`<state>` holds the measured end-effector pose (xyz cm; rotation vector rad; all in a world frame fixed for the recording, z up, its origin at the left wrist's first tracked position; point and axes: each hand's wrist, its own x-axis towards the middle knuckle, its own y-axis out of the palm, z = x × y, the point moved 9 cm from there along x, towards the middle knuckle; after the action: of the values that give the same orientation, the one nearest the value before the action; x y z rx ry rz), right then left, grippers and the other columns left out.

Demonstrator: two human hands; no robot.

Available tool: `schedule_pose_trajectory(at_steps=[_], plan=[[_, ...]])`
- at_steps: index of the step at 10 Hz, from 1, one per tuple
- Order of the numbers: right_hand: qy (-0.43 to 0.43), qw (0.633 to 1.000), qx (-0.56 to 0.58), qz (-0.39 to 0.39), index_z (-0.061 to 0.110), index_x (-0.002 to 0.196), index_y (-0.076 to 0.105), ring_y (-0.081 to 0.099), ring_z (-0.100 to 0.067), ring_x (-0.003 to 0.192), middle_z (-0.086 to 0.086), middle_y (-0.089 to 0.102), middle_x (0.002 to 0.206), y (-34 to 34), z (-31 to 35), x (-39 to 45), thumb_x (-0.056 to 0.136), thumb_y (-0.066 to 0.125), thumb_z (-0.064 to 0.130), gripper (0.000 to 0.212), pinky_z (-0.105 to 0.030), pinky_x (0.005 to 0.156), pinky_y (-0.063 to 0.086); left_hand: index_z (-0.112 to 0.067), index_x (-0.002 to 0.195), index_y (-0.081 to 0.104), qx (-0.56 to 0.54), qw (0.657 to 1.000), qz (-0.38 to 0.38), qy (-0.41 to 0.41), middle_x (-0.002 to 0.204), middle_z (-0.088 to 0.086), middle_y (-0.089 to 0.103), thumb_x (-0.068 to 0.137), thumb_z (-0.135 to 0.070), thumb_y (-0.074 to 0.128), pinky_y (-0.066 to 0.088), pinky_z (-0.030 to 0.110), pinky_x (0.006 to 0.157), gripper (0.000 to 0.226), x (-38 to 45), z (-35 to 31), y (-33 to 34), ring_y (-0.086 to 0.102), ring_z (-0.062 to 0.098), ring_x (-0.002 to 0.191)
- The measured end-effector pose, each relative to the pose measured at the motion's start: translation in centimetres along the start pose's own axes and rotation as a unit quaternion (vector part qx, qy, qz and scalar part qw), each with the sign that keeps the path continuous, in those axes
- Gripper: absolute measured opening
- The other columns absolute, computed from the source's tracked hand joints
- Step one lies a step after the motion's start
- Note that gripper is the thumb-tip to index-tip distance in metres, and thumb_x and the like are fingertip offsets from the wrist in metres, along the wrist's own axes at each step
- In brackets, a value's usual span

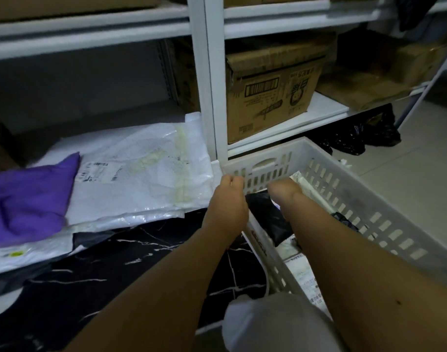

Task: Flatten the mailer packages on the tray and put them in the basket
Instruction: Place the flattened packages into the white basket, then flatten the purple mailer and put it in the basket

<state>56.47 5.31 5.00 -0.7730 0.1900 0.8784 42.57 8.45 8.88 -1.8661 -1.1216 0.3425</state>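
Note:
A white slotted plastic basket (344, 196) stands at the right, with a black mailer (267, 214) and white mailers (303, 278) lying inside. My left hand (227, 201) curls its fingers over the basket's near-left corner rim. My right hand (284, 190) reaches down inside the basket near its far wall, its fingers hidden from me. On the black marbled tray (121, 265) at the left lie a large white mailer (141, 174), a puffy purple mailer (27, 199) and another white mailer (17, 254) with a yellow-green sticker.
White metal shelving (212, 85) rises right behind the tray and basket. A cardboard box (270, 90) sits on the low shelf just beyond the basket. Black plastic bags (357, 138) lie on the tiled floor at the right. My knee (268, 323) is at the bottom.

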Motion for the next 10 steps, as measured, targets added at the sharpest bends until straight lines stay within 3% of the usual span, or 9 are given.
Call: schedule_pose_trajectory(at_steps=[1,2,3,4,5,7,8,9,10], plan=[[-0.045,0.993,-0.105,0.033,-0.004,0.129,0.052,0.051,-0.030,0.108,-0.022,0.051,0.135,2.0,2.4,-1.8,0.101,0.038,0.006,0.033,-0.035,0.097,0.041,-0.010,0.129,0.044,0.017,1.000,-0.008,-0.013,0.130,0.008,0.040,0.094,-0.008,0.049,0.042,0.029,0.090,0.036,-1.7,0.7,-3.0,0.052,0.024,0.108],[-0.084,0.994,-0.050,0.047,-0.005,0.134,0.048,0.049,-0.036,0.123,-0.023,0.049,0.139,4.2,4.3,-4.1,0.099,0.041,0.009,0.038,-0.039,0.101,0.040,-0.011,0.130,0.043,0.030,0.998,-0.036,-0.044,0.129,0.008,0.040,0.095,-0.008,0.047,0.043,0.030,0.089,0.036,-3.4,2.7,-6.0,0.053,0.026,0.105],[-0.106,0.989,-0.083,0.054,-0.004,0.119,0.056,0.055,-0.035,0.110,-0.020,0.057,0.119,6.9,5.8,-6.1,0.098,0.042,0.009,0.028,-0.036,0.094,0.046,-0.011,0.132,0.042,0.045,0.995,-0.060,-0.071,0.129,0.009,0.039,0.096,-0.007,0.046,0.043,0.030,0.087,0.037,-5.2,5.2,-8.9,0.052,0.025,0.104],[-0.119,0.982,-0.115,0.092,0.003,0.077,0.049,0.047,-0.025,0.078,-0.011,0.047,0.079,10.9,6.6,-8.2,0.095,0.041,0.003,0.020,-0.030,0.071,0.040,-0.010,0.132,0.040,0.058,0.990,-0.075,-0.102,0.130,0.010,0.038,0.095,-0.006,0.044,0.041,0.030,0.080,0.037,-7.3,8.1,-11.8,0.052,0.026,0.099],[-0.134,0.977,-0.114,0.123,0.008,0.069,0.045,0.047,-0.026,0.073,-0.009,0.046,0.072,15.0,7.2,-10.5,0.090,0.043,0.002,0.022,-0.027,0.062,0.039,-0.009,0.130,0.040,0.079,0.982,-0.097,-0.143,0.129,0.011,0.038,0.094,-0.006,0.045,0.039,0.030,0.077,0.036,-9.6,11.5,-14.7,0.052,0.028,0.098],[-0.178,0.952,-0.148,0.199,0.015,0.067,0.042,0.048,-0.024,0.086,-0.012,0.051,0.085,24.5,9.0,-14.5,0.091,0.044,0.005,0.026,-0.034,0.076,0.041,-0.005,0.123,0.044,0.102,0.959,-0.119,-0.236,0.124,0.015,0.040,0.088,0.000,0.049,0.041,0.036,0.082,0.036,-15.0,19.3,-19.2,0.052,0.034,0.100],[-0.215,0.935,-0.159,0.232,0.017,0.071,0.044,0.047,-0.024,0.088,-0.014,0.051,0.098,29.2,10.3,-16.7,0.093,0.042,0.007,0.025,-0.034,0.079,0.041,-0.002,0.122,0.042,0.113,0.941,-0.113,-0.299,0.126,0.018,0.038,0.087,0.000,0.049,0.041,0.040,0.085,0.036,-17.4,23.7,-20.9,0.053,0.039,0.103],[-0.242,0.928,-0.119,0.258,0.017,0.120,0.053,0.056,-0.027,0.090,-0.015,0.058,0.112,32.9,11.3,-18.6,0.089,0.043,0.007,0.033,-0.032,0.074,0.045,-0.001,0.123,0.040,0.124,0.920,-0.119,-0.352,0.130,0.019,0.036,0.087,0.000,0.047,0.040,0.042,0.090,0.037,-19.3,27.5,-22.3,0.052,0.041,0.109],[-0.248,0.917,-0.101,0.294,0.031,0.143,0.036,0.048,-0.015,0.074,-0.004,0.048,0.108,36.0,11.9,-19.8,0.088,0.041,0.006,0.061,-0.022,0.058,0.037,-0.002,0.127,0.039,0.126,0.909,-0.112,-0.381,0.140,0.016,0.029,0.087,-0.002,0.050,0.041,0.042,0.091,0.042,-20.3,30.4,-22.9,0.052,0.039,0.113]])
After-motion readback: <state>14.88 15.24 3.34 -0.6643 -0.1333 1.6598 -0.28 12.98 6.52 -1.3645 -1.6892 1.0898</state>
